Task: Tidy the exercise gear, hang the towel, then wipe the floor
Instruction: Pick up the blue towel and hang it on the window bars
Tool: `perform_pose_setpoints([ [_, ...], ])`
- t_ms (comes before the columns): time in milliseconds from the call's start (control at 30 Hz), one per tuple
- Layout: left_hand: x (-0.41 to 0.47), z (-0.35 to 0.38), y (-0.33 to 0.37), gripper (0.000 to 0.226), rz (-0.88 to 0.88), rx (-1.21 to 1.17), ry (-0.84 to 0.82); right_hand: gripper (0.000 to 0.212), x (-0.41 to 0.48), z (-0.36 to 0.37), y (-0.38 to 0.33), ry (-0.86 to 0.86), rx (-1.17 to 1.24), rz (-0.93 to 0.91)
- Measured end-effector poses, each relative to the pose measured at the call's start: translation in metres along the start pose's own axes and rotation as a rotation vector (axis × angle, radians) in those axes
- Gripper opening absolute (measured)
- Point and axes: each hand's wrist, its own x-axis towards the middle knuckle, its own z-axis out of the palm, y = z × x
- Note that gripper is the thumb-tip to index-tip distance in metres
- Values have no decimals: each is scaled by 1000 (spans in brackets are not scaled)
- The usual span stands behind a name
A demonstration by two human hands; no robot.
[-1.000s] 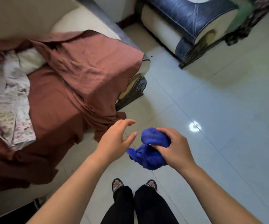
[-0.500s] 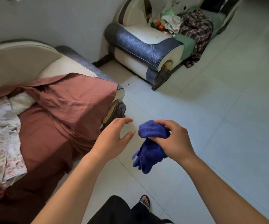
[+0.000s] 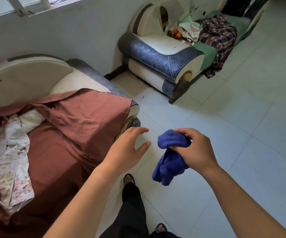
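A rust-brown sheet (image 3: 80,127) and floral cloth (image 3: 6,162) cover the near sofa (image 3: 36,74), while the far armchair (image 3: 157,54) holds plaid fabric (image 3: 219,36) and possibly oranges (image 3: 176,33).

Floor (image 3: 241,152): pale square tiles with thin grout lines, glossy, a few dark specks near the wall. My two sandalled feet (image 3: 129,179) stand on it at lower centre.

Near sofa (image 3: 36,79), at my left, rests on the floor; a rust-brown sheet (image 3: 80,121) is draped over its seat and armrest, with a crumpled floral cloth (image 3: 6,162) lying on the sheet.

Far sofa (image 3: 157,54), blue and cream, stands on the floor against the wall. On its seat: a plaid cloth (image 3: 219,36), a green cover (image 3: 207,50), a light bag (image 3: 190,30) and some orange items (image 3: 176,33), too small to identify.
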Motion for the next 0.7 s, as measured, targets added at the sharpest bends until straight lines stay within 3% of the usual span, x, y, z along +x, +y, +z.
perform_pose_setpoints([
  [367, 147, -46, -66, 37, 15, -17, -77, 33, 147, 35, -38, -4, -92, -18],
  [700, 277, -91, -105, 38, 68, -19, -108, 36, 275, 44, -68, 137, -95, -66],
])
